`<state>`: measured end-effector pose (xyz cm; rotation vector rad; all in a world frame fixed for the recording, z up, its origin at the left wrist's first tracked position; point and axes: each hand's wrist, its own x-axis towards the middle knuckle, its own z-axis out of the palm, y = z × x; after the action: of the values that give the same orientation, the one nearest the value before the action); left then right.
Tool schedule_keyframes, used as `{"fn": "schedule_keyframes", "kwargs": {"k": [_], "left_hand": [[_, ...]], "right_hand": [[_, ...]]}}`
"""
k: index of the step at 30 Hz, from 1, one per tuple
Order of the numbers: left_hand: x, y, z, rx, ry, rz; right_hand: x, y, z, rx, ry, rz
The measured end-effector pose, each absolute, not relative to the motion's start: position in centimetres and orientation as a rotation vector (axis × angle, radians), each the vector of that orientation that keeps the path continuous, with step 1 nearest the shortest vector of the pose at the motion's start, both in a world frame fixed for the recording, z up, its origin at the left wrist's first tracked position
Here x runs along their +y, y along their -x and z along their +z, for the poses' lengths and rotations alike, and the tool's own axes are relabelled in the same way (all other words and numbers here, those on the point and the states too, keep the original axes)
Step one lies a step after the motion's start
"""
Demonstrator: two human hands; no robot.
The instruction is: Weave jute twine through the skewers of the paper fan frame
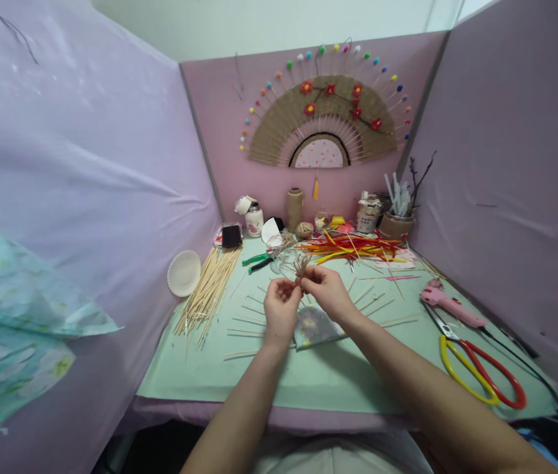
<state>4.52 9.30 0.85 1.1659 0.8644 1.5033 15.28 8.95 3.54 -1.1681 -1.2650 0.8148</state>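
Above the middle of the table, my left hand (280, 308) and my right hand (329, 290) meet with pinched fingers. Between them they hold a small bundle of brown twine (302, 264), its loose strands fanning out at the top. My fingertips hide the bundle's lower part. Just below lies a half-round fabric piece (314, 327) in grey with a pale flower print. Thin wooden sticks (247, 331) spread out from around it to both sides, like rays.
Bamboo sticks (210, 289) and a white dish (184, 273) lie left. Green-handled pliers (258, 261) and red-yellow pipe cleaners (358, 249) lie behind. Right are a pink glue gun (451, 306) and large scissors (481, 372). A decorated fan (328, 99) hangs on the back wall.
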Motion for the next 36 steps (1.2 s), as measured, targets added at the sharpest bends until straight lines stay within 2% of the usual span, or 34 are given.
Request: {"fn": "schedule_keyframes", "kwargs": {"k": [8, 12, 19, 23, 27, 36], "left_hand": [[9.5, -3.2, 0.7, 0.926, -1.319, 1.452], [9.8, -1.7, 2.0, 1.170, -1.713, 1.515], [10.2, -1.4, 2.9, 1.202, -2.015, 1.375], [10.5, -1.6, 2.8, 1.233, -1.874, 1.347], [11.0, -1.8, 2.9, 1.167, -1.641, 1.140], [11.7, 0.4, 3.6, 0.858, -0.912, 0.740]], "right_hand": [[9.9, -14.6, 2.2, -1.152, 1.128, 0.934], [9.6, -14.6, 1.7, -1.302, 1.282, 0.756], [8.7, -14.3, 1.8, -1.492, 1.441, 0.426], [8.5, -14.4, 1.8, -1.592, 1.461, 0.313], [8.4, -14.4, 1.9, -1.661, 1.486, 0.239], [8.2, -14.0, 1.9, -1.725, 1.419, 0.422]]}}
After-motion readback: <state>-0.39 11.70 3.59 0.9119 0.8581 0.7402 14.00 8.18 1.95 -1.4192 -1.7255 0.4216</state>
